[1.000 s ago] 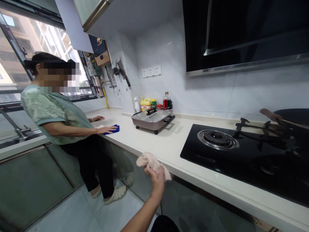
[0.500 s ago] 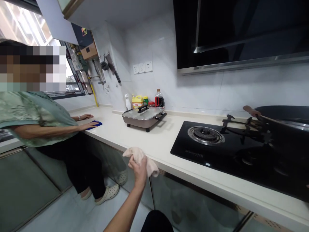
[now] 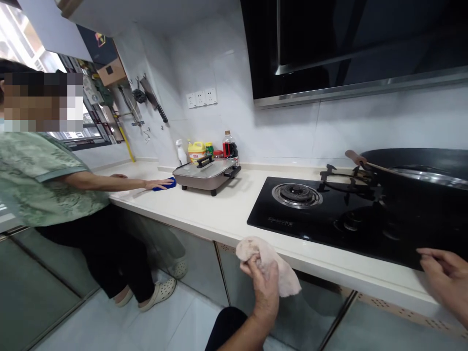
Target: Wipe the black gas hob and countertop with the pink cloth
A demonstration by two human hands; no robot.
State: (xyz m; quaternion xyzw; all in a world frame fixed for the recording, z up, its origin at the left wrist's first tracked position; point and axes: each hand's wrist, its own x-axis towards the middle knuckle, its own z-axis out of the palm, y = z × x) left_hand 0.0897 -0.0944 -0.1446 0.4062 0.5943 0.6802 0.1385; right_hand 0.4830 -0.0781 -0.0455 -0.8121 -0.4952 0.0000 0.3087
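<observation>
In my left hand (image 3: 263,285) a pale pink cloth (image 3: 287,273) is bunched, held just in front of the counter's front edge. My fingers are closed round it and one end hangs down to the right. My right hand (image 3: 448,278) is at the right edge of the view, by the front edge of the black gas hob (image 3: 256,214). Its fingers are loosely bent and apart, with nothing visible in them. A large black wok (image 3: 413,195) with a wooden-handled utensil (image 3: 356,157) stands on the hob's right side. The left burner (image 3: 297,194) has no pan support over it.
A co-worker at the left presses a blue cloth (image 3: 165,184) on the white counter (image 3: 204,214). A lidded electric pan (image 3: 204,176) stands there, with bottles (image 3: 197,151) behind it. One pan support (image 3: 345,181) lies behind the hob. The range hood (image 3: 351,85) hangs above.
My left hand has moved right and lower with the pink cloth. My right hand has come into view. The co-worker's blue cloth has slid right towards the electric pan. The view has turned right.
</observation>
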